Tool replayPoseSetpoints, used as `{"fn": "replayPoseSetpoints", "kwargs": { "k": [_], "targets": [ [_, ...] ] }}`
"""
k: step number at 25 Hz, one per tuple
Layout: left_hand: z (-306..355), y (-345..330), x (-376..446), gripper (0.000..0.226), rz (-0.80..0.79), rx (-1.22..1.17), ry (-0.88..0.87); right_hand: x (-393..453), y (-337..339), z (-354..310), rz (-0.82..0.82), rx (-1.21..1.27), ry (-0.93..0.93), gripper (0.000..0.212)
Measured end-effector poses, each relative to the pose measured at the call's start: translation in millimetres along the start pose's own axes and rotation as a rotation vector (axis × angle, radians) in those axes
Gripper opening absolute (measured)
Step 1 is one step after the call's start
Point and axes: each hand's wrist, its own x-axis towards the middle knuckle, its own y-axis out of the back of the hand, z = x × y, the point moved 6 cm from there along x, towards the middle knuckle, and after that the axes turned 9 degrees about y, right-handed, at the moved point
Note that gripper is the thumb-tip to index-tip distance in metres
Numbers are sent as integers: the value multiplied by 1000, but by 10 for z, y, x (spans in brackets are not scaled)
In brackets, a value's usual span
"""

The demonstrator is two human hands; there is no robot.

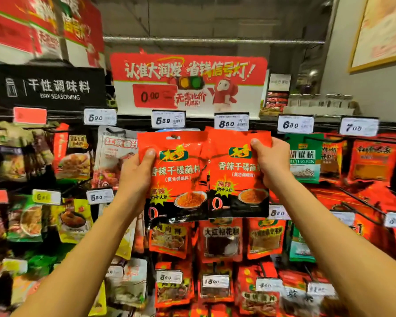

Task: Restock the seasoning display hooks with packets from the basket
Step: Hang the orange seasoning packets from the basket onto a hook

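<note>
Two matching red seasoning packets are held up side by side in front of the top row of the display. My left hand (137,172) grips the left packet (178,179) by its left edge, thumb on the front. My right hand (272,163) grips the right packet (236,177) by its upper right edge. Both packets sit just below the 5.88 price tag (168,120) and the 8.50 price tag (231,122). The hooks behind the packets are hidden. The basket is out of view.
Hanging seasoning packets fill the hooks all around: green and red ones at right (305,159), pale ones at left (114,154), more rows below (220,243). A red promotional sign (188,81) and a black "Dry Seasoning" board (48,86) sit above.
</note>
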Motion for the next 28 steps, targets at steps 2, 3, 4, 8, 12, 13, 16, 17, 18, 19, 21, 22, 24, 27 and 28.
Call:
{"fn": "replayPoseSetpoints", "kwargs": {
  "k": [2,3,4,8,12,13,16,17,18,19,21,22,24,27,28],
  "targets": [
    [-30,56,69,19,45,9,29,50,-50,21,5,-66,17,21],
    [-50,73,96,19,48,13,42,57,-66,52,10,-83,12,21],
    [-66,73,119,20,42,17,46,62,-85,87,16,-81,-1,21],
    [-142,-61,168,20,-20,40,36,117,-182,98,32,-102,26,25],
    [-226,-279,175,22,-77,37,53,140,-267,66,68,-191,72,27],
    [-256,-326,177,23,-84,37,62,140,-272,84,78,-216,69,29],
    [-331,-488,189,23,-98,40,85,135,-285,137,78,-243,41,35],
    [-340,-559,196,23,-105,37,85,141,-293,155,66,-213,28,37],
    [-343,-648,202,22,-116,41,83,146,-292,184,56,-157,5,39],
    [-341,-746,210,23,-127,55,77,146,-280,220,49,-81,-24,40],
    [-322,-961,240,25,-135,96,58,142,-238,268,41,73,-68,37],
    [-312,-1069,259,26,-134,118,55,140,-216,278,31,112,-71,36],
    [-312,-1270,297,27,-143,154,71,159,-184,284,-5,57,-44,33],
    [-337,-1427,340,24,-150,146,117,178,-148,277,-19,-120,-10,31],
    [-353,-1441,359,24,-145,142,131,183,-138,260,-10,-161,3,30]
  ]
}}
